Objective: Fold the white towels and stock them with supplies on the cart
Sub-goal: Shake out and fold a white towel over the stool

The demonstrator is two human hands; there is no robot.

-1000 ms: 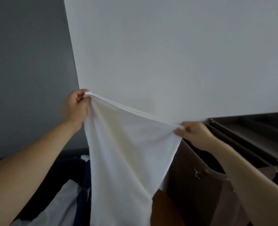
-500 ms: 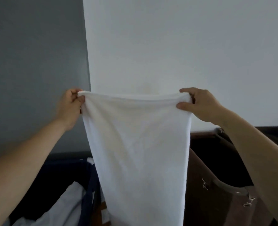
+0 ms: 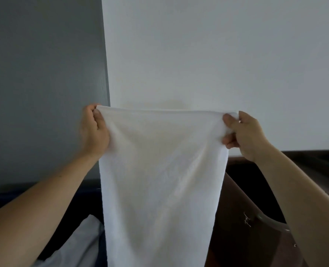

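A white towel hangs in front of me, stretched flat with its top edge level at chest height. My left hand pinches the top left corner, fingers curled round the cloth. My right hand grips the top right corner between thumb and fingers. The towel's lower end runs out of the frame at the bottom. The dark brown cart stands to the right, behind my right forearm, mostly hidden.
A white wall fills the background, with a grey wall on the left. A dark blue bin at lower left holds pale linen. A brown bag with a grey metal rail hangs at the cart's side.
My right hand rose from near the cart up to the level of my left hand, so the towel's top edge went from slanted to level. The view swung left, away from the cart.
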